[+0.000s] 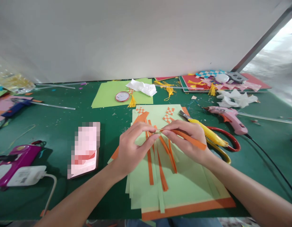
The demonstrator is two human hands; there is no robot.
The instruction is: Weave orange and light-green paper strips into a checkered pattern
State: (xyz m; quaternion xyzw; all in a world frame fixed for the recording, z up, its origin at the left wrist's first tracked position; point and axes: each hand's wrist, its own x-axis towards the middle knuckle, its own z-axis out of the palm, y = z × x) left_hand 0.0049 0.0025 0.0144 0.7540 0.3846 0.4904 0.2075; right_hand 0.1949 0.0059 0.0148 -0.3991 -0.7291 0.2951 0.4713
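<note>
My left hand [133, 143] is closed, thumb and fingertips pinching the ends of narrow paper strips. Opposite it, almost touching, my right hand [189, 137] pinches the same bundle, and an orange paper strip [194, 141] sticks out across its palm. More orange strips [149, 167] and a pale green strip [161, 189] hang or lie below the fingertips; which of them are held is hidden. Under both hands is a stack of light green paper sheets [188, 183] with an orange sheet edge showing. Small orange-and-white checkered woven pieces [168, 118] rest just beyond my fingers.
Yellow-handled scissors [207, 130] and a pink glue gun [227, 116] lie right. A phone [85, 151], a purple power strip [25, 159] and a blue glue gun [17, 107] are left. Behind are a round lid [122, 96], crumpled tissue [142, 87], yellow tassels [169, 91] and a white wall [127, 37].
</note>
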